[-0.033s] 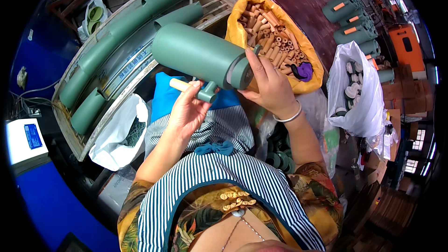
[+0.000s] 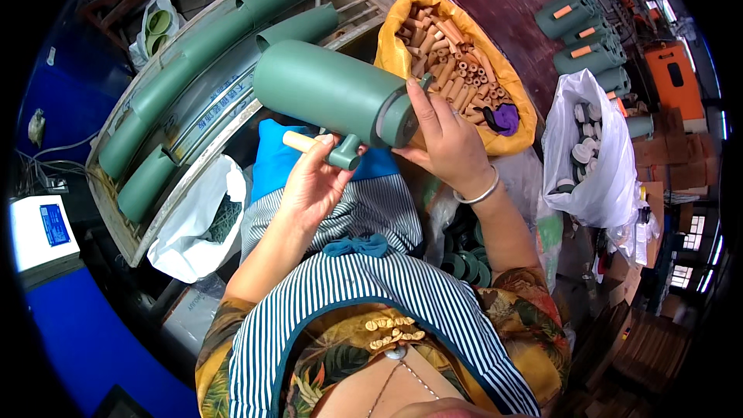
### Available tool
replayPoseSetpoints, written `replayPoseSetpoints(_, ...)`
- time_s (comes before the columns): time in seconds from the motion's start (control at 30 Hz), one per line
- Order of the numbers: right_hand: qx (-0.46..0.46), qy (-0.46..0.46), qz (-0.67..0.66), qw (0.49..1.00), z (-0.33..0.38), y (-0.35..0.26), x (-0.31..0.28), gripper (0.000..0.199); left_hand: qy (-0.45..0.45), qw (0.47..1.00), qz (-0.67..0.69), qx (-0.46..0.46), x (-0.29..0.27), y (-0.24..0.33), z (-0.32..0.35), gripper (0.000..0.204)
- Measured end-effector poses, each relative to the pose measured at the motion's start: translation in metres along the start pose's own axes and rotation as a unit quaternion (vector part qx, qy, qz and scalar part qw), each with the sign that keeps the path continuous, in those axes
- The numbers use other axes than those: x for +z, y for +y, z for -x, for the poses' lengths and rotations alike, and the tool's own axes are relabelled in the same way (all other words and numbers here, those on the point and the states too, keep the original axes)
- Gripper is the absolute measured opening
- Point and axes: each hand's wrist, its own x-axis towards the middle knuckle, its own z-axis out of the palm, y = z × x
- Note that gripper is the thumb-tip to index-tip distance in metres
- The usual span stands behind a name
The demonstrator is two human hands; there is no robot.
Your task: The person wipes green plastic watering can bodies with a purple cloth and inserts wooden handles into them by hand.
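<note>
Over my lap, my right hand (image 2: 447, 143) gripped the green cylinder's (image 2: 329, 91) capped end; my left hand (image 2: 316, 182) pinched the tan dowel (image 2: 298, 141). Felt stiff, smooth, probably light.

Torso: a bib apron (image 2: 364, 302) in dark teal and white vertical stripes, with a plain teal binding along its curved upper edge and a small teal bow (image 2: 356, 246) at the waist. Beneath it, a short-sleeved top (image 2: 534, 325) with a floral print in yellow, orange and green, and a row of gold-coloured ornaments (image 2: 391, 329) at the neckline. Neck: a thin chain with a small round pendant (image 2: 396, 353). Both forearms are bare. The right wrist carries a plain silver bangle (image 2: 478, 193). No gloves on the hands.
</note>
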Motion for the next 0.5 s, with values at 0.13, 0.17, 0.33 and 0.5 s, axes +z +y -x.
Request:
replayPoseSetpoints(0.13,0.026,0.046,0.066,0.996,-0.009,-0.003,0.016,0.093,0.003,1.000,0.007,-0.011,-0.002,0.003,0.000,0.021)
replayPoseSetpoints(0.17,0.039,0.077,0.083,0.993,-0.009,-0.004,0.024,0.089,0.011,1.000,0.003,-0.004,-0.003,0.003,-0.001,0.022)
replayPoseSetpoints(0.33,0.281,-0.017,-0.213,0.936,-0.003,-0.010,0.048,0.079,0.017,0.997,-0.045,0.058,-0.005,-0.004,-0.004,0.025)
replayPoseSetpoints(0.5,0.203,-0.057,-0.643,0.736,0.006,-0.022,0.047,0.057,0.020,0.997,-0.022,0.072,-0.007,0.010,-0.012,0.020)
